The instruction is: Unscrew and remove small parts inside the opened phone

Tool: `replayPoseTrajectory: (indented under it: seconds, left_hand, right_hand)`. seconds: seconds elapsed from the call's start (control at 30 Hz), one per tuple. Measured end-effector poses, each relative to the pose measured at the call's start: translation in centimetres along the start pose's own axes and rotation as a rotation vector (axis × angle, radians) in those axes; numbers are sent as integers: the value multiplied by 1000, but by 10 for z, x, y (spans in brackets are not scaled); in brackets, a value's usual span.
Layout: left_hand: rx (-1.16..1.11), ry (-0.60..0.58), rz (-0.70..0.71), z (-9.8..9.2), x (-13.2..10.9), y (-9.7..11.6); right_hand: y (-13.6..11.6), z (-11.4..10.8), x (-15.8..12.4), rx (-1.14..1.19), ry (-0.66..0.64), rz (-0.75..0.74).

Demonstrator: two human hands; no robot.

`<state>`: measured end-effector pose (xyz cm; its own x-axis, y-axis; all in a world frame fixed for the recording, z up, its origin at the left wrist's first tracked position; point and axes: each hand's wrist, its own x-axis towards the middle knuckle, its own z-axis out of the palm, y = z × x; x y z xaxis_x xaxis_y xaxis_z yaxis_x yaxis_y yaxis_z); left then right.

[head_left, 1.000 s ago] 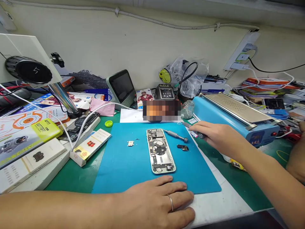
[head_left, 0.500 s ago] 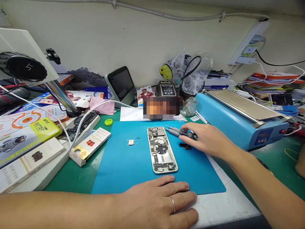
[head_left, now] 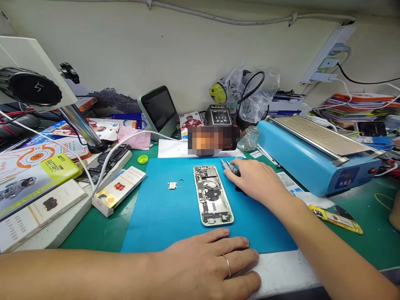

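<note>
An opened phone body (head_left: 212, 195) with its circuit boards exposed lies lengthwise in the middle of a blue work mat (head_left: 162, 212). My right hand (head_left: 254, 179) rests on the mat just right of the phone's top end, fingers closed round thin grey screwdrivers (head_left: 229, 166) whose tips point up-left. A small black part is mostly hidden under that hand. My left hand (head_left: 212, 264) lies flat and open at the mat's near edge, a ring on one finger, holding nothing. A tiny metal part (head_left: 171, 186) sits on the mat left of the phone.
A blue heating machine (head_left: 315, 156) stands at the right. Boxes (head_left: 120, 191), a white cable and a microscope stand (head_left: 79, 125) crowd the left. A small screen (head_left: 158, 110), a glass jar (head_left: 249, 139) and a meter line the back. A yellow strip (head_left: 337, 218) lies right of the mat.
My right hand has come leftward from beside the blue machine to the phone's top right corner, carrying the screwdrivers along. My left hand has stayed put.
</note>
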<state>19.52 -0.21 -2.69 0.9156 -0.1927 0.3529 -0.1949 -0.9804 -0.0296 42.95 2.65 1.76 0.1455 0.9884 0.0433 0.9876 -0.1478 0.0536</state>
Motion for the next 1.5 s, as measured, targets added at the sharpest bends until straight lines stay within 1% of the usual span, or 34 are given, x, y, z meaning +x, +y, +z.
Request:
replayPoseTrajectory:
  seconds: [0.1, 0.2, 0.4, 0.57, 0.67, 0.8, 0.9, 1.0, 1.17, 1.3, 1.37, 1.5]
  left_hand:
    - [0, -5, -4, 1, 0, 0]
    - [-4, 4, -5, 1, 0, -1]
    - [-26, -8, -3, 0, 0, -1]
    - [-34, -3, -8, 1, -2, 1]
    - [-41, -20, -3, 0, -2, 0]
    - [-47, -52, -8, -4, 0, -1]
    - [-51, -50, -8, -6, 0, -1]
    - [-54, -51, -8, -4, 0, -1]
    - [-42, -32, -9, -3, 0, -1]
    - [-36, -54, -6, -4, -1, -1]
    - [-35, -47, -5, -3, -1, 0]
    - [-30, 14, -20, 3, 0, 2]
  right_hand:
    - [-2, 0, -2, 42, 0, 1]
    - [7, -2, -5, 103, -16, -40]
    - [35, -7, -9, 251, -111, -195]
    - [44, -3, -5, 401, -111, -328]
    - [47, -1, -1, 428, -121, -364]
    - [53, -2, 0, 470, -177, -386]
    - [54, -3, 0, 491, -182, -397]
    - [50, -1, 0, 494, -153, -423]
    - [41, 8, 2, 504, -75, -466]
    - [38, 10, 0, 519, -9, -484]
    - [37, 6, -5, 524, 38, -475]
    - [29, -1, -24, 565, 149, -477]
